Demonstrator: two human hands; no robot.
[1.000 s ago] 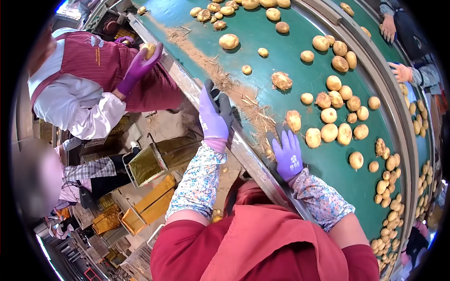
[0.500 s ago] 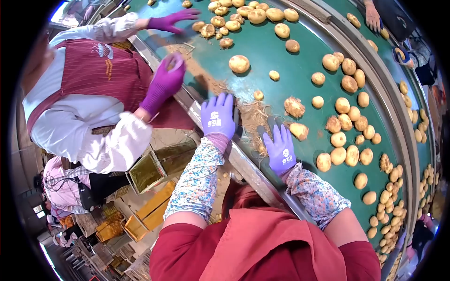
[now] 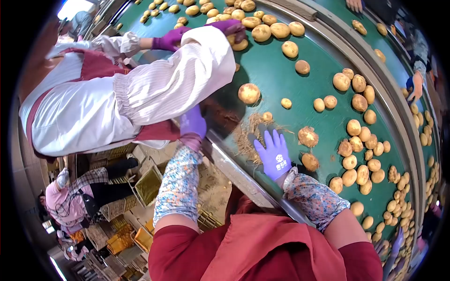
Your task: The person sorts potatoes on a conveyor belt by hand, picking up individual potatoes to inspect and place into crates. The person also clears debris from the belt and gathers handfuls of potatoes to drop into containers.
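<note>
Two purple-gloved hands at the edge of a green conveyor belt of potatoes, one half hidden.

The right hand lies open and flat on the belt with its fingers spread, gripping nothing, and its fingertips touch a tuft of straw. A rooty potato and a second potato lie just beside it. The left hand sits at the metal rim. Its fingers are covered by a co-worker's white striped sleeve, so whether it is open or closed cannot be told. The co-worker's glove reaches among potatoes farther up the belt, and what it holds is unclear.
</note>
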